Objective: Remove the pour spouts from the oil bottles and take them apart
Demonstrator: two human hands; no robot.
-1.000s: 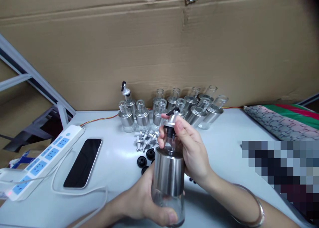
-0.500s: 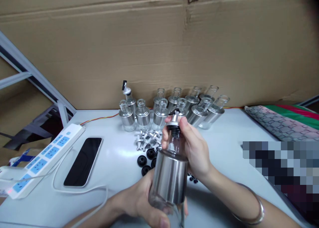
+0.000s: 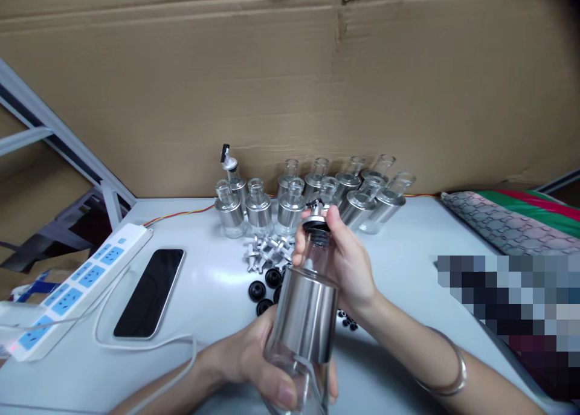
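A glass bottle with a brushed metal sleeve [image 3: 306, 315] is held tilted in front of me. My left hand [image 3: 260, 357] wraps round its lower glass part. At the neck, my right hand [image 3: 351, 261] grips a pourer spout [image 3: 316, 220] with a silver collar and a black ribbed stopper, which sits in the bottle's mouth. Behind the bottle lie a heap of silver spout pieces [image 3: 268, 253] and several round black stoppers [image 3: 257, 291]. Small black parts [image 3: 348, 322] lie just beyond my right wrist, partly hidden.
Several open metal-sleeved bottles [image 3: 259, 211] stand along the cardboard wall [image 3: 290, 89]; one bottle there wears a pourer [image 3: 229, 161]. To the left are a phone [image 3: 149, 294], a power strip [image 3: 81, 291] and a white cable [image 3: 145, 347]. A patterned bundle [image 3: 512, 218] lies at right.
The bottle and both hands have shifted slightly down and left. The pourer's stopper appears a little deeper in the neck, with my right hand still on it.
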